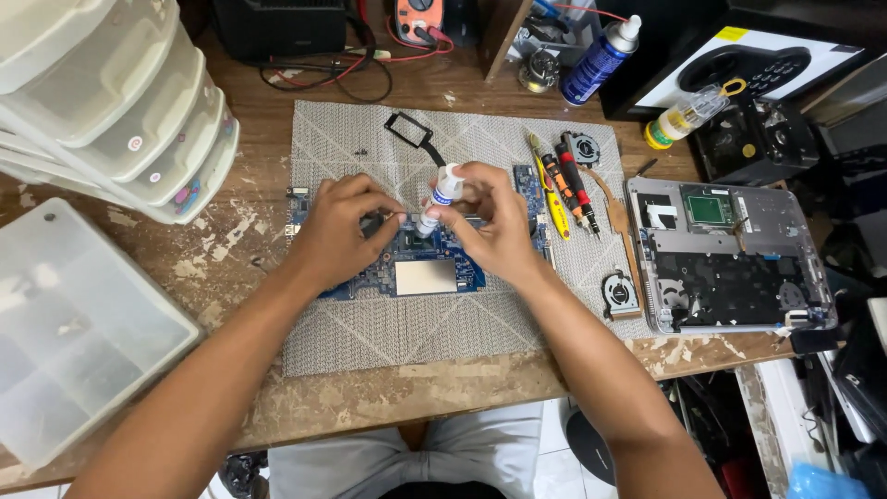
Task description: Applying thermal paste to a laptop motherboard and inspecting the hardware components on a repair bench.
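Observation:
A blue laptop motherboard (420, 273) lies on a grey woven mat (407, 323) in the middle of the wooden bench. My right hand (494, 226) holds a small white squeeze bottle (441, 196) tilted tip-down over the board's middle. My left hand (342, 231) rests on the board's left part, fingers pinched near the bottle's tip; whether it holds anything small I cannot tell.
An opened silver laptop base (730, 254) sits at the right, with a fan (621, 294) and a copper heat pipe beside it. Screwdrivers (564, 185) lie on the mat. Stacked plastic drawers (111, 102) and a clear organiser box (74, 323) stand left. A spray can (599, 60) stands behind.

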